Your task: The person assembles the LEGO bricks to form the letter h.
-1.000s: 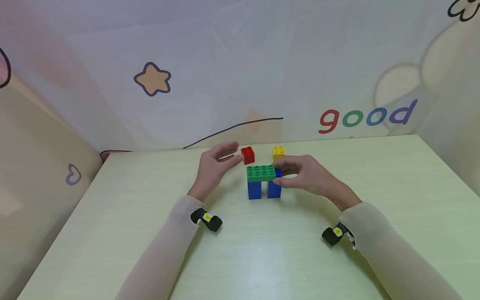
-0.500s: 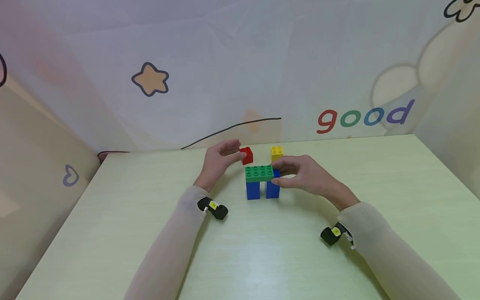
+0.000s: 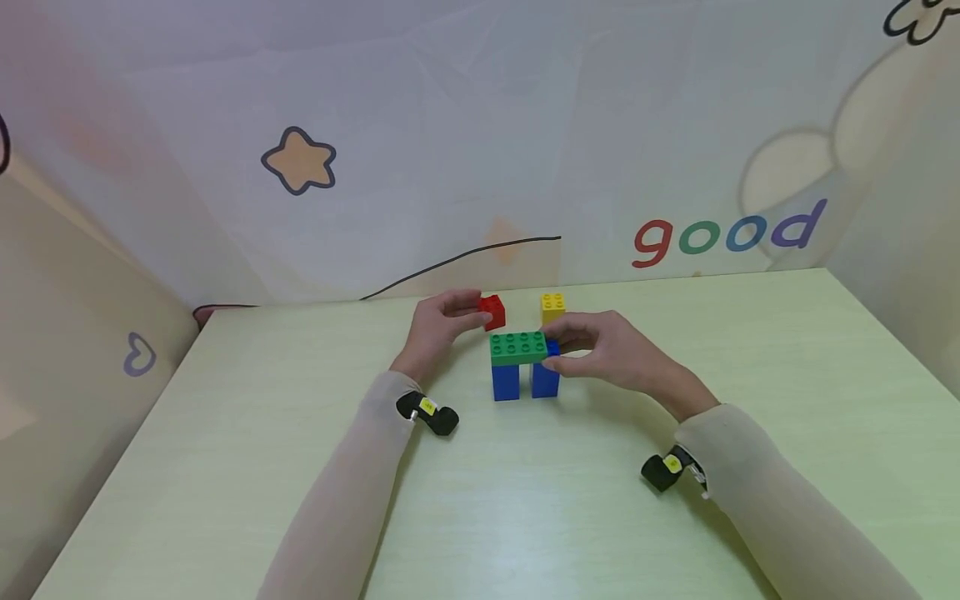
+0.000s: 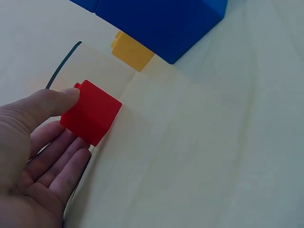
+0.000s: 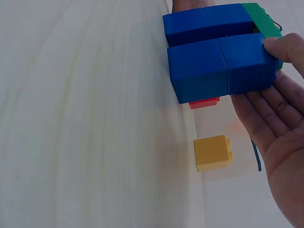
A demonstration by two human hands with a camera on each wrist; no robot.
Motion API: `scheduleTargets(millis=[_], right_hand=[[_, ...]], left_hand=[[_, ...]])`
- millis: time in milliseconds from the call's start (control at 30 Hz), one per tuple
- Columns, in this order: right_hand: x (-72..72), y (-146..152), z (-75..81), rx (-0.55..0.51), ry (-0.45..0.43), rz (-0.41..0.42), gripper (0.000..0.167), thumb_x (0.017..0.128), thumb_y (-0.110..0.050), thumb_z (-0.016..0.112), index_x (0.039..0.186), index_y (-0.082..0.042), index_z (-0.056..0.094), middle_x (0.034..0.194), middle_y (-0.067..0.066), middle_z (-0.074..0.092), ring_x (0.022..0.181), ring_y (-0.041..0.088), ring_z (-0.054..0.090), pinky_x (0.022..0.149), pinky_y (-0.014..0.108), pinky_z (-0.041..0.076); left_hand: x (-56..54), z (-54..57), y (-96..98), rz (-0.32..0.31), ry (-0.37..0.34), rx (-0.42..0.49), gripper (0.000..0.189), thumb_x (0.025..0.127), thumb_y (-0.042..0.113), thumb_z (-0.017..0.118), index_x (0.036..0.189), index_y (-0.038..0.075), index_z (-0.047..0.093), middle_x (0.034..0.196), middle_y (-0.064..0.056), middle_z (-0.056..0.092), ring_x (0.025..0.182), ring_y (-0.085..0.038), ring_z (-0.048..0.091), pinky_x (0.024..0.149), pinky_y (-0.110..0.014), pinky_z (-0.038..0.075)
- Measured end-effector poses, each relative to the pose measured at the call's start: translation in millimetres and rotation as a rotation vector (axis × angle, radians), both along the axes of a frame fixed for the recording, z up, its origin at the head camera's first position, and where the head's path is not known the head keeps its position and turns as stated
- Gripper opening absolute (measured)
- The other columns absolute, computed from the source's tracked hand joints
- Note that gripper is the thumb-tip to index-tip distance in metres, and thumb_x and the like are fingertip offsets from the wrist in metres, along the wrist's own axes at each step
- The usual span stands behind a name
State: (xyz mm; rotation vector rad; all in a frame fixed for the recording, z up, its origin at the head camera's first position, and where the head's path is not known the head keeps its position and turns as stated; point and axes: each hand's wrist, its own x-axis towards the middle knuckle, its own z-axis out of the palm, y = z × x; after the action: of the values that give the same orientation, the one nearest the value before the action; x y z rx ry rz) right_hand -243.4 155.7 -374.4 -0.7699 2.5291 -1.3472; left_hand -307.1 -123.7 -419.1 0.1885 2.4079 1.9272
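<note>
My left hand (image 3: 435, 332) pinches a red toy building brick (image 3: 492, 312) at the back of the table; in the left wrist view the thumb lies on one side of it and the fingers curve behind. My right hand (image 3: 611, 350) holds the top of the right blue brick stack (image 5: 218, 66), thumb in front and fingers behind. A green eight-stud brick (image 3: 517, 346) bridges this stack and the left blue stack (image 3: 506, 382), both upright on the table. Part of the right stack's top is left uncovered by the green brick.
A yellow brick (image 3: 552, 307) stands behind the blue stacks, beyond my right hand. The pale table (image 3: 480, 500) ends at a printed cloth backdrop (image 3: 450, 150) right behind the red and yellow bricks.
My left hand has moved right and come down a little onto the red brick, its fingers closing round it. The right hand keeps its hold on the blue stack.
</note>
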Motion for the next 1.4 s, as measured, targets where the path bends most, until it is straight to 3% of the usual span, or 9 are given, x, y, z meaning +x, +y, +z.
scheduleTargets(millis=[533, 800, 1133, 1400], right_hand=[[0.0, 1.3, -0.2, 0.002, 0.006, 0.002, 0.044, 0.096, -0.016, 0.080, 0.134, 0.000, 0.068, 0.124, 0.012, 0.074, 0.118, 0.033, 0.069, 0.106, 0.054, 0.054], [-0.3, 1.3, 0.0, -0.005, 0.006, 0.008, 0.043, 0.096, -0.015, 0.080, 0.134, 0.001, 0.068, 0.123, 0.012, 0.074, 0.118, 0.033, 0.069, 0.106, 0.053, 0.054], [-0.9, 0.7, -0.9, -0.006, 0.001, 0.010, 0.044, 0.096, -0.016, 0.080, 0.134, 0.001, 0.068, 0.123, 0.012, 0.074, 0.117, 0.033, 0.069, 0.105, 0.052, 0.054], [-1.1, 0.5, -0.5, 0.000, 0.000, 0.004, 0.045, 0.096, -0.016, 0.080, 0.135, 0.001, 0.068, 0.124, 0.013, 0.074, 0.117, 0.033, 0.070, 0.104, 0.051, 0.055]], left_hand=[[-1.1, -3.6, 1.9, 0.021, 0.030, -0.001, 0.039, 0.093, 0.010, 0.084, 0.131, 0.007, 0.075, 0.117, -0.009, 0.078, 0.114, -0.022, 0.071, 0.102, -0.035, 0.054], [1.8, 0.4, -4.7, 0.012, 0.043, -0.007, 0.037, 0.093, 0.016, 0.085, 0.129, 0.012, 0.077, 0.116, -0.003, 0.078, 0.112, -0.019, 0.070, 0.101, -0.037, 0.053], [12.9, 18.5, -16.7, -0.005, 0.055, -0.028, 0.038, 0.095, 0.026, 0.083, 0.132, 0.017, 0.076, 0.121, 0.001, 0.077, 0.117, -0.019, 0.067, 0.103, -0.040, 0.054], [28.0, 38.9, -17.7, -0.065, 0.108, -0.044, 0.038, 0.097, 0.027, 0.081, 0.134, 0.020, 0.075, 0.124, 0.002, 0.075, 0.118, -0.019, 0.067, 0.103, -0.045, 0.054]])
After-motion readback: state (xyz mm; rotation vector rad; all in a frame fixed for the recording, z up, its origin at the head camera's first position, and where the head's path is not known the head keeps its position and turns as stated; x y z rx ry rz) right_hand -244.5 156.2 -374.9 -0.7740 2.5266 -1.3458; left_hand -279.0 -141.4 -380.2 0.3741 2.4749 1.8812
